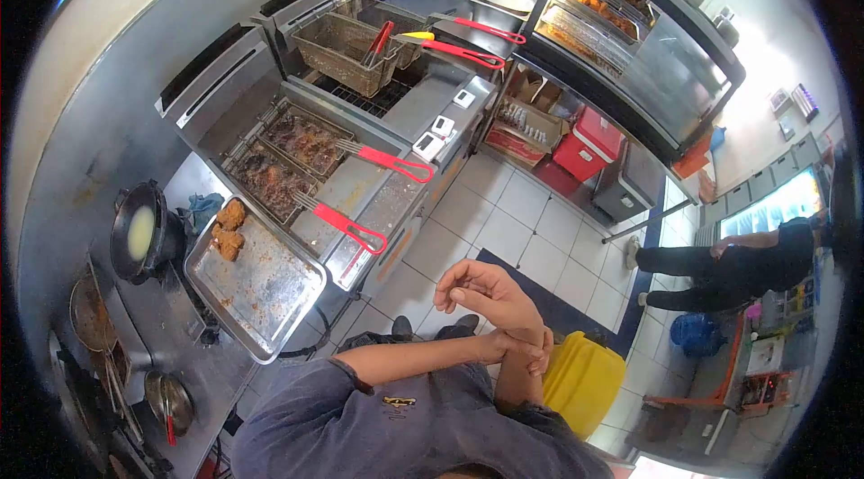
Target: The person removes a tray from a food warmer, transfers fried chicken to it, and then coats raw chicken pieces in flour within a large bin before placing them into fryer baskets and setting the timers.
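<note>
My arms are folded in front of my chest above the tiled floor. My left hand point(528, 346) wraps around my right wrist. My right hand point(486, 292) hangs above it with loosely curled fingers and holds nothing. To the left stands a fryer point(396, 200) with two baskets sitting in the oil. Both baskets, one point(306, 141) and the other point(268, 180), hold dark fried food, and their red handles point(349, 227) point toward me. Neither hand touches the fryer. A steel tray point(261, 285) beside it carries a few fried chicken pieces point(229, 229).
A second fryer with an empty basket point(346, 47) and tongs stands farther back. Beyond it is a glass warmer point(612, 20) with fried food. A yellow bin point(583, 380) is at my right, a red cooler point(589, 141) is under the counter, and a person in black point(738, 263) bends at the right.
</note>
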The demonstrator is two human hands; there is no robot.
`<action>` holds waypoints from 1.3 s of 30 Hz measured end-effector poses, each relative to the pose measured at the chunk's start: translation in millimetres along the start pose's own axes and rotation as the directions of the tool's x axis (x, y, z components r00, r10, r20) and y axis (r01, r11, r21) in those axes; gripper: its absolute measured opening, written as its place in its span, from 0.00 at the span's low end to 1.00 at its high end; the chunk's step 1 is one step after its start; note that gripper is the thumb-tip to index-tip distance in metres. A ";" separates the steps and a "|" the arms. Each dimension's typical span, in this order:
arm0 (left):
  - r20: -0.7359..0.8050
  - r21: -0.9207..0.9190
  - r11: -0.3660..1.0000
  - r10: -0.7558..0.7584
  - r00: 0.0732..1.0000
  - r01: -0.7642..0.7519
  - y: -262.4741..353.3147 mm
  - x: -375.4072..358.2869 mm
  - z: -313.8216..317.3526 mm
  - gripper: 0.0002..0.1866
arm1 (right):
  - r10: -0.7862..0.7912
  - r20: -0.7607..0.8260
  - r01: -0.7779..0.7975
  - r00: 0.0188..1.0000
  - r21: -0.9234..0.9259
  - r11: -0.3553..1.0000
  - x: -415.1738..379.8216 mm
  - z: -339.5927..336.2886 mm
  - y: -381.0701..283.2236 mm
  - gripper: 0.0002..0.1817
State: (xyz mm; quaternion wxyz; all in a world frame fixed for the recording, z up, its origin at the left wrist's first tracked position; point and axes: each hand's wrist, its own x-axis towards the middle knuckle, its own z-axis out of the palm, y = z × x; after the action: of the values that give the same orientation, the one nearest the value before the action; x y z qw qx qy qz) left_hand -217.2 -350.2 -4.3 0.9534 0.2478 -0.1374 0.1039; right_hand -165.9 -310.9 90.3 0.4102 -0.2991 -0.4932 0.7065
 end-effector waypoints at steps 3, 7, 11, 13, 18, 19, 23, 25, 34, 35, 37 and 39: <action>0.002 -0.027 1.000 -0.004 1.000 0.004 -2.0 -0.1 -2.1 0.10 | -0.003 0.003 0.003 1.000 -0.004 1.000 0.5 0.2 -1.4 0.11; 0.028 -0.010 1.000 -0.007 1.000 0.007 -4.3 -0.4 -8.1 0.10 | -0.001 -0.007 0.001 1.000 0.006 1.000 1.1 1.5 -2.0 0.11; 0.015 0.012 1.000 -0.020 1.000 0.020 -2.9 -1.3 -6.5 0.11 | -0.004 0.024 0.004 1.000 0.014 1.000 1.3 -0.9 -0.9 0.11; 0.016 0.010 1.000 -0.021 1.000 0.021 -2.4 -1.1 -5.8 0.12 | -0.017 0.037 0.017 0.999 0.011 1.000 2.1 -3.3 1.6 0.11; 0.020 0.042 0.998 -0.044 0.999 0.043 1.1 -1.3 -6.0 0.14 | -0.025 0.040 0.025 0.999 0.007 1.000 2.3 -4.0 1.5 0.11; 0.020 0.039 0.998 -0.040 0.999 0.040 -0.8 -1.3 -7.3 0.13 | -0.028 0.040 0.028 0.999 0.007 1.000 2.5 -4.7 2.8 0.11; 0.028 0.022 0.999 -0.029 0.999 0.028 -1.4 -1.1 -8.3 0.13 | -0.017 0.032 0.017 0.999 0.000 1.000 3.4 -5.1 2.3 0.11; 0.023 0.020 0.999 -0.032 0.999 0.032 2.8 -1.8 -6.0 0.13 | -0.020 0.037 0.020 0.999 0.002 1.000 4.7 -6.0 3.4 0.11; 0.006 0.037 0.999 -0.031 1.000 0.031 3.8 -2.0 -11.4 0.13 | -0.014 0.028 0.013 1.000 0.017 1.000 8.9 -9.2 5.7 0.12; 0.006 0.039 0.999 -0.020 1.000 0.020 3.0 -1.8 -12.7 0.12 | -0.012 0.025 0.011 1.000 0.018 1.000 9.2 -9.7 6.0 0.12; 0.005 0.026 1.000 -0.012 1.000 0.012 3.2 -0.7 -13.3 0.12 | -0.006 0.026 0.006 1.000 0.013 1.000 9.8 -11.0 6.0 0.12; 0.001 -0.002 1.000 -0.017 1.000 0.017 4.6 1.0 -13.1 0.12 | 0.001 0.023 -0.001 1.000 0.005 1.000 10.6 -12.9 4.8 0.12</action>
State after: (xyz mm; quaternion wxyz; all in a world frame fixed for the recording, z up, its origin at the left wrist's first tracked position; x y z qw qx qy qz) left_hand -214.7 -339.5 -13.0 0.9544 0.2481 -0.1360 0.0956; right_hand -161.8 -296.6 81.2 0.4049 -0.2901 -0.4958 0.7114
